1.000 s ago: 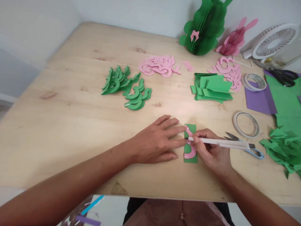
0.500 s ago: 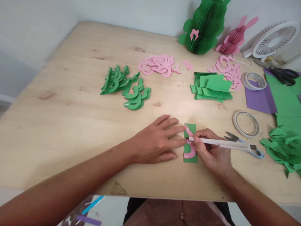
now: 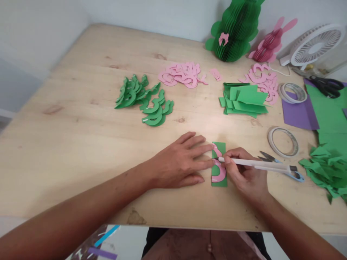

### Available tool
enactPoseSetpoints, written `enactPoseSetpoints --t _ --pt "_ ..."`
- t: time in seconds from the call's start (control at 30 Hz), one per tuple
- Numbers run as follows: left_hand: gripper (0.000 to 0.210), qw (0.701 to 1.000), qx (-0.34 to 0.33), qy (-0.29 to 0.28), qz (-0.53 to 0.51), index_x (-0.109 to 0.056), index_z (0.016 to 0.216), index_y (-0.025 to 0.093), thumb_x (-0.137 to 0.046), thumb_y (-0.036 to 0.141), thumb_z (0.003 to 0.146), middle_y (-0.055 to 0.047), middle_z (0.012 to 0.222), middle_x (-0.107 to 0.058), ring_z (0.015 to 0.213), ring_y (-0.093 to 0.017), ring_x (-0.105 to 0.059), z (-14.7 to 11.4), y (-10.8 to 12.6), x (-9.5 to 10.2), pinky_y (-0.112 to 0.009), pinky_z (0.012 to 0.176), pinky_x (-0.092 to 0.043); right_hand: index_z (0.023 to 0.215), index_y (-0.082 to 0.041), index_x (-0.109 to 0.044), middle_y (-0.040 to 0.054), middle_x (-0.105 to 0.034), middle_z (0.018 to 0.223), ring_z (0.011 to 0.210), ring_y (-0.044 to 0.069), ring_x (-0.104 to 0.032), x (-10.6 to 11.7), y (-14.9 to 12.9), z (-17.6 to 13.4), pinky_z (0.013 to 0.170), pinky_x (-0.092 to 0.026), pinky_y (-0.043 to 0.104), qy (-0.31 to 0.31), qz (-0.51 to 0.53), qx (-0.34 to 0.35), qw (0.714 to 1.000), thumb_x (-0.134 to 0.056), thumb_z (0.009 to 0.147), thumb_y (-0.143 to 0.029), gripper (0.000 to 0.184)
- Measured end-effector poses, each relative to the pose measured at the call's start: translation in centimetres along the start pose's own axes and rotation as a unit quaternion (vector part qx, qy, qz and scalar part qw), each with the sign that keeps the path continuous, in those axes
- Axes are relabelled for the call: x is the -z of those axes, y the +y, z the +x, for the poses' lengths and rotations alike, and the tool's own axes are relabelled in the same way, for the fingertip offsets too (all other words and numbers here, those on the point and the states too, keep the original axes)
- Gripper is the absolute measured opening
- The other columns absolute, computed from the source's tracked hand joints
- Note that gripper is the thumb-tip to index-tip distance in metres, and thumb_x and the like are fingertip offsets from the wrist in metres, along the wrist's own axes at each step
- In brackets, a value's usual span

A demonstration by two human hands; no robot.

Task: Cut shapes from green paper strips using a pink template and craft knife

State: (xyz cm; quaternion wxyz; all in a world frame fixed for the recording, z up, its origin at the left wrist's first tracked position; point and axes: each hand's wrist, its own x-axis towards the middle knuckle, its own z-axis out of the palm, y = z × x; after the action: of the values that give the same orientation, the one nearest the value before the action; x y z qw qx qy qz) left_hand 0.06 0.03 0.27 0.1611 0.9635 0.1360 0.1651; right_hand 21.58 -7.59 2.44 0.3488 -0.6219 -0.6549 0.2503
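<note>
Watching from the head camera, I note the left hand [image 3: 185, 160] spread flat, unmoved, its fingertips pinning the pink cutout [image 3: 222, 174] on the green card [image 3: 222, 147] between both hands. The right hand [image 3: 245, 177], pinching the white pen [image 3: 252, 164], has edged slightly rightward across that card; cutout and card keep their alignment, so I judge the work steady. Surface: pale, knotted wood tabletop [image 3: 81, 144]. Relative to the card: green cutouts [image 3: 130, 96] and pink pile [image 3: 180, 70] beyond-left, folded green stack [image 3: 248, 97] beyond-right, scissors [image 3: 268, 156] right, white fan [image 3: 317, 48] far beyond-right, by the wall [image 3: 151, 18].
</note>
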Motion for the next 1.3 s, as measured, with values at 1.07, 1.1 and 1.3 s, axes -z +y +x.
enactPoseSetpoints --t 1.07,1.1,1.3 --pt "0.038 1.000 -0.006 0.000 0.001 -0.059 0.129 0.026 -0.055 0.042 0.095 -0.011 0.144 -0.050 0.131 -0.032 -0.043 -0.03 -0.07 -0.04 -0.055 0.114 -0.029 0.072 -0.022 -0.061 -0.0027 -0.063 0.058 0.048 0.011 -0.057 0.33 -0.67 0.60 0.044 -0.043 0.021 0.036 0.025 -0.041 0.998 -0.057 0.084 -0.023 0.012" --pt "0.038 1.000 -0.006 0.001 0.000 -0.059 0.129 0.026 -0.055 0.042 0.095 -0.011 0.143 -0.051 0.131 -0.032 -0.043 -0.03 -0.07 -0.04 -0.055 0.114 -0.029 0.073 -0.022 -0.061 -0.0025 -0.064 0.058 0.048 0.012 -0.058 0.33 -0.71 0.62 0.044 -0.044 0.021 0.043 0.032 -0.049 0.997 -0.057 0.084 -0.023 0.012" --pt "0.038 1.000 -0.005 0.000 0.001 -0.059 0.128 0.026 -0.057 0.042 0.094 -0.010 0.145 -0.049 0.131 -0.032 -0.043 0.00 -0.09 -0.03 -0.054 0.114 -0.029 0.074 -0.022 -0.062 -0.0026 -0.065 0.059 0.048 0.011 -0.059 0.08 -0.62 0.52 0.043 -0.044 0.020 0.030 0.045 -0.038 0.998 -0.058 0.086 -0.025 0.014"
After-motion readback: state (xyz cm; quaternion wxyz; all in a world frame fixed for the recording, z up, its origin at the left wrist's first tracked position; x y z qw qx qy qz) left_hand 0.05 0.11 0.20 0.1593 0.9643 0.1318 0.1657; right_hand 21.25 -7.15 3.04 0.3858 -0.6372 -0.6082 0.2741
